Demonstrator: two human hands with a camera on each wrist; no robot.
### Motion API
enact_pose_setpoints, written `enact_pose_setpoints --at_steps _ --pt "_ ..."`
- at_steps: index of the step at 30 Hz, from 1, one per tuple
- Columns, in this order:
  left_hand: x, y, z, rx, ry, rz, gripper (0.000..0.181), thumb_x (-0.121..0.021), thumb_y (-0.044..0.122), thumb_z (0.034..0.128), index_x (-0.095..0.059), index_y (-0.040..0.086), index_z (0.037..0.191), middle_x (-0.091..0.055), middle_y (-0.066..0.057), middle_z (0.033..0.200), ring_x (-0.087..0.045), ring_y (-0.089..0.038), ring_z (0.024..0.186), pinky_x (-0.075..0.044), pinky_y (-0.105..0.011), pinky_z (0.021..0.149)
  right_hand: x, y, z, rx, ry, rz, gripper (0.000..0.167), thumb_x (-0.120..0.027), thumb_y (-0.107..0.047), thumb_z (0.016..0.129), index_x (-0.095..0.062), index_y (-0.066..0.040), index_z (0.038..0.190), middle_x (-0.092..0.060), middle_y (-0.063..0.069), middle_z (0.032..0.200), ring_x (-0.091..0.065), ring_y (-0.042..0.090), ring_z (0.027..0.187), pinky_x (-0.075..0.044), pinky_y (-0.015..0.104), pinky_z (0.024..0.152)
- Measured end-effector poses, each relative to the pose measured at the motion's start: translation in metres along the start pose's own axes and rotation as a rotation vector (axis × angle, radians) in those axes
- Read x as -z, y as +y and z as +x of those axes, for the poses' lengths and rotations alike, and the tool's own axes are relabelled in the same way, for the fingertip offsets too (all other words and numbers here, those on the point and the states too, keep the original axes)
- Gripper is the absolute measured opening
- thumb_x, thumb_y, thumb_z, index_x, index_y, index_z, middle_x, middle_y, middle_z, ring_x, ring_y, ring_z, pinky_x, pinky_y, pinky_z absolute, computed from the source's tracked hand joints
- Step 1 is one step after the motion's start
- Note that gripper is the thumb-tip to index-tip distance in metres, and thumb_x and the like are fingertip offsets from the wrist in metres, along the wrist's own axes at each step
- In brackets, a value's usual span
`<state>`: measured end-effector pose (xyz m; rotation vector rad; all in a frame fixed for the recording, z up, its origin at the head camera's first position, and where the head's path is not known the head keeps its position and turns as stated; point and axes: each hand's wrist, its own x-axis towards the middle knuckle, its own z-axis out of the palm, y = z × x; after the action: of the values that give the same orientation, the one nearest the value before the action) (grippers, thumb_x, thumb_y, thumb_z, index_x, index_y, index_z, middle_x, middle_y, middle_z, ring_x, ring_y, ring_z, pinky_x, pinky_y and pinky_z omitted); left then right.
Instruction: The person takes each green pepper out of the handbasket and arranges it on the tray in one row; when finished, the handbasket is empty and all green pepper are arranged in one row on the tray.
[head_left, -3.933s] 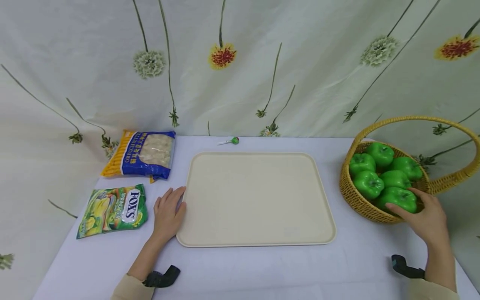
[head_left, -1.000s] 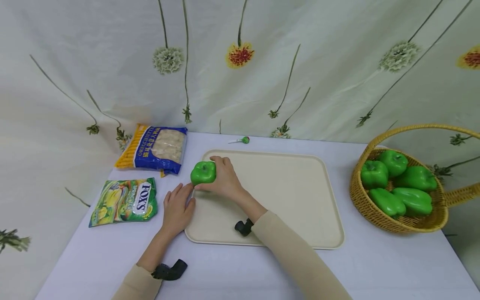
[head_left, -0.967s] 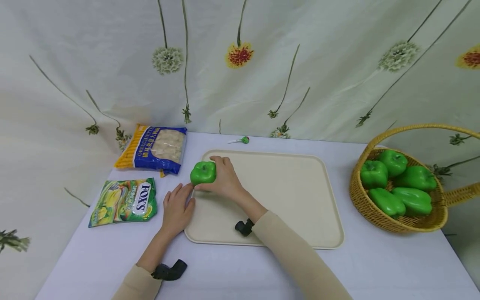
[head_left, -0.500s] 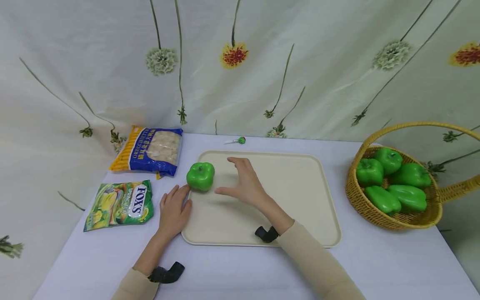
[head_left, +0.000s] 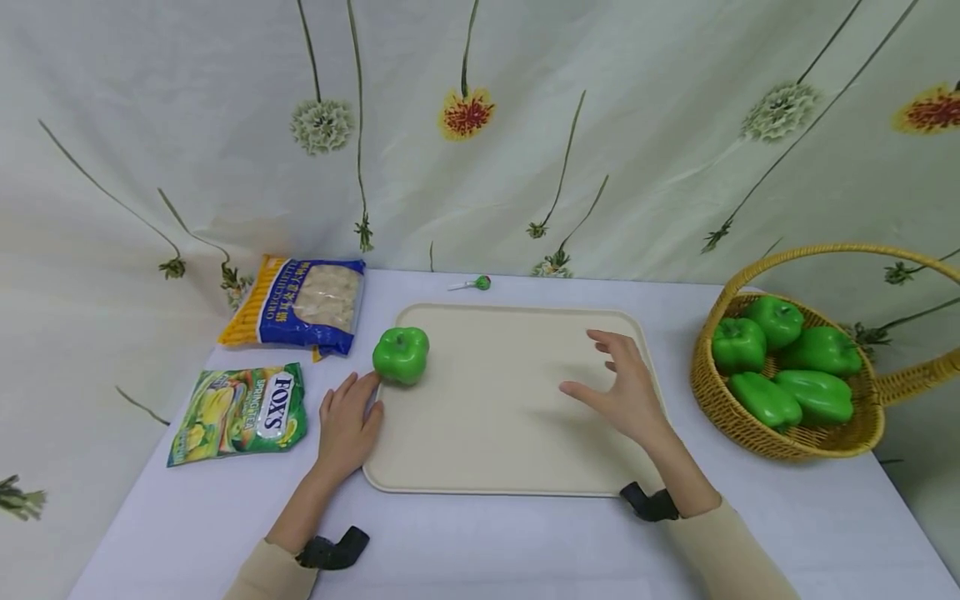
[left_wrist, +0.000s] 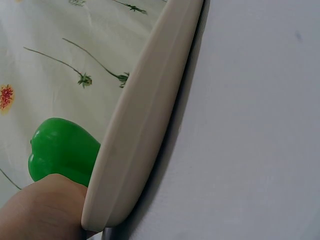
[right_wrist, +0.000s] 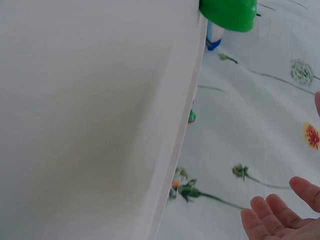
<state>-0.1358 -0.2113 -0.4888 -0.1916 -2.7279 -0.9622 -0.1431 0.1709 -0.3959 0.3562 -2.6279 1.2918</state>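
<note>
A green bell pepper (head_left: pixel 401 355) sits on the left end of a cream tray (head_left: pixel 517 400), near its upper left corner; the left wrist view shows the pepper (left_wrist: pixel 62 150) behind the tray's wall. My left hand (head_left: pixel 348 429) rests at the tray's left edge, fingers relaxed, just below the pepper. Over the right part of the tray hovers my right hand (head_left: pixel 626 396), thumb and fingers spread apart with nothing between them. To the right, a wicker basket (head_left: pixel 772 446) with a tall handle holds several more green bell peppers (head_left: pixel 817 350).
Left of the tray lie a blue and yellow pasta bag (head_left: pixel 307 304) and a green FOX'S candy bag (head_left: pixel 240 412). A small lollipop (head_left: pixel 480 283) lies behind the tray. A flowered cloth (head_left: pixel 600 125) hangs at the back of the white table.
My right hand took a bell pepper from the basket to the tray's left end, let it go there, and has moved back rightward. My left hand has stayed at the tray's edge.
</note>
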Motion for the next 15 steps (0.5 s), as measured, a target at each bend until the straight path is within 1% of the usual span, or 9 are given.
enact_pose_setpoints --at_steps 3,5,7,9,10,12,13,15 --pt "0.000 0.001 0.000 0.001 0.001 0.003 0.045 -0.050 0.005 0.0939 -0.049 -0.003 0.138 -0.050 -0.023 0.143 -0.029 -0.047 0.141 -0.006 -0.067 0.114 0.025 0.014 -0.014 -0.031 0.064 -0.058 0.076 -0.083 -0.019 0.078 -0.044 -0.001 0.140 -0.044 0.021 0.136 -0.046 0.038 0.126 -0.043 0.053 0.100" --pt "0.000 0.001 0.000 0.002 0.000 0.005 0.045 -0.050 0.005 0.0941 -0.049 -0.003 0.138 -0.050 -0.023 0.143 -0.029 -0.046 0.141 -0.006 -0.067 0.114 0.041 0.022 -0.023 -0.051 0.115 -0.098 0.074 -0.082 -0.019 0.079 -0.045 0.000 0.139 -0.045 0.022 0.135 -0.047 0.037 0.124 -0.044 0.039 0.101" --pt "0.000 0.001 0.000 0.004 -0.001 0.009 0.045 -0.050 0.005 0.0942 -0.049 -0.002 0.139 -0.050 -0.023 0.143 -0.029 -0.046 0.141 -0.006 -0.067 0.114 0.057 0.028 -0.031 -0.065 0.168 -0.131 0.072 -0.081 -0.017 0.079 -0.045 0.002 0.139 -0.046 0.023 0.133 -0.048 0.035 0.121 -0.043 0.024 0.097" --pt "0.000 0.001 0.000 0.008 -0.003 0.012 0.045 -0.049 0.005 0.0943 -0.049 -0.002 0.139 -0.050 -0.022 0.143 -0.029 -0.046 0.141 -0.006 -0.067 0.114 0.073 0.033 -0.038 -0.081 0.228 -0.163 0.071 -0.082 -0.014 0.079 -0.046 0.003 0.138 -0.046 0.023 0.132 -0.048 0.030 0.117 -0.037 0.011 0.090" --pt "0.001 0.001 0.000 0.009 -0.005 0.014 0.045 -0.049 0.006 0.0945 -0.049 -0.002 0.139 -0.050 -0.022 0.143 -0.028 -0.045 0.142 -0.006 -0.067 0.114 0.080 0.036 -0.042 -0.099 0.260 -0.174 0.071 -0.082 -0.014 0.078 -0.047 0.003 0.138 -0.047 0.023 0.131 -0.048 0.024 0.115 -0.034 0.006 0.086" --pt "0.001 0.002 0.000 0.012 -0.009 0.017 0.045 -0.048 0.006 0.0948 -0.048 -0.001 0.140 -0.049 -0.022 0.144 -0.028 -0.045 0.142 -0.006 -0.067 0.114 0.095 0.040 -0.048 -0.148 0.318 -0.203 0.071 -0.082 -0.014 0.079 -0.047 0.003 0.138 -0.047 0.024 0.131 -0.047 0.020 0.112 -0.032 0.004 0.083" --pt "0.001 0.002 0.000 0.013 -0.012 0.016 0.045 -0.048 0.006 0.0950 -0.048 -0.001 0.140 -0.049 -0.022 0.144 -0.027 -0.045 0.142 -0.005 -0.066 0.114 0.101 0.042 -0.051 -0.187 0.342 -0.218 0.071 -0.081 -0.015 0.080 -0.046 0.002 0.140 -0.047 0.023 0.131 -0.047 0.020 0.113 -0.033 0.004 0.083" --pt "0.001 0.002 0.000 0.009 -0.010 0.015 0.045 -0.048 0.006 0.0951 -0.048 -0.001 0.140 -0.049 -0.022 0.144 -0.027 -0.045 0.142 -0.005 -0.067 0.114 0.115 0.045 -0.058 -0.282 0.377 -0.233 0.072 -0.079 -0.020 0.082 -0.044 -0.001 0.143 -0.045 0.021 0.136 -0.047 0.023 0.116 -0.035 0.006 0.088"
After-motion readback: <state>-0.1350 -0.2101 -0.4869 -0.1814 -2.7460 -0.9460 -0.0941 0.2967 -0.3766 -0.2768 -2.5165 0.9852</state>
